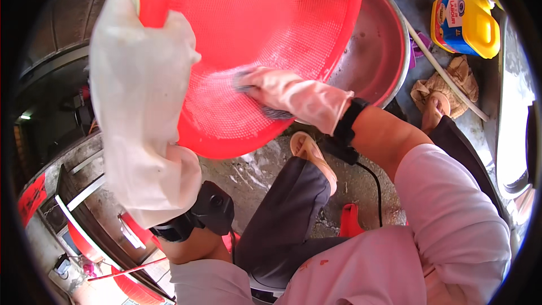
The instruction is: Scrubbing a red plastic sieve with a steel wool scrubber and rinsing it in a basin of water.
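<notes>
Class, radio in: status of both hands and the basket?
Left gloved hand gripping round red plastic mesh basket rim. Right gloved hand pressing dark scrub pad inside. Nothing obstructing.

Strainer basket point(254, 28) sits at centre, tilted, partly over the metal basin point(384, 51) to its right. Left hand point(141, 96) grips the basket's left rim; right hand point(293, 96) lies inside it on a scouring pad point(274, 113). Detergent jug point(466, 22) stands on the ground right of the basin, a rag point(451, 85) just before it.

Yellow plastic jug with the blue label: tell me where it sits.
The yellow plastic jug lies at the head view's upper right, on the wet ground right of the round metal basin, above a tan sandal.
</notes>
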`<state>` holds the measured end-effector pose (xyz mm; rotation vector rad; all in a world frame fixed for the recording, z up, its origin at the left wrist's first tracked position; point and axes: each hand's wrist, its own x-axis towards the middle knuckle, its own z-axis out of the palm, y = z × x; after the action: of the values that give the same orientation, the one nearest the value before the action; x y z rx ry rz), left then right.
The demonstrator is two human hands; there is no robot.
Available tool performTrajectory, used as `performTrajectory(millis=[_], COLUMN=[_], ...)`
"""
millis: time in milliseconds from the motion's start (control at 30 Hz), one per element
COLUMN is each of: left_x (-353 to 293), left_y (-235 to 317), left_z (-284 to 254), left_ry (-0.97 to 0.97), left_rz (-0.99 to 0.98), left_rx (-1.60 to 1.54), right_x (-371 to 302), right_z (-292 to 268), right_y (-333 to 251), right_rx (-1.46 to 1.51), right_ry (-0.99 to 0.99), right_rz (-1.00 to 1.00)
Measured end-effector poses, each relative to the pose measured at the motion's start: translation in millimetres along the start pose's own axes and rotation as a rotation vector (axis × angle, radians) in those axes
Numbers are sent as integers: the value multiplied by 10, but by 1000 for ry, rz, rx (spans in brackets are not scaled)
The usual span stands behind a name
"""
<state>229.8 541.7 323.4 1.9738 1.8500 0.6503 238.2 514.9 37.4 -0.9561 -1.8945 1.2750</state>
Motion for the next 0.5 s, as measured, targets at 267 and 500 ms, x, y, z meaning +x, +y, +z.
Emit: performTrajectory(millis=[267, 500], left_x=[-132, -41], left_y=[-52, -164], left_z=[-101, -26], left_ry=[39, 40], left_rz=[-58, -67], left_rx=[38, 14], right_x=[145, 80], right_z=[39, -166], right_y=[-673, -455], right_rx=[343, 325], right_ry=[-1, -31], right_rz=[-133, 186])
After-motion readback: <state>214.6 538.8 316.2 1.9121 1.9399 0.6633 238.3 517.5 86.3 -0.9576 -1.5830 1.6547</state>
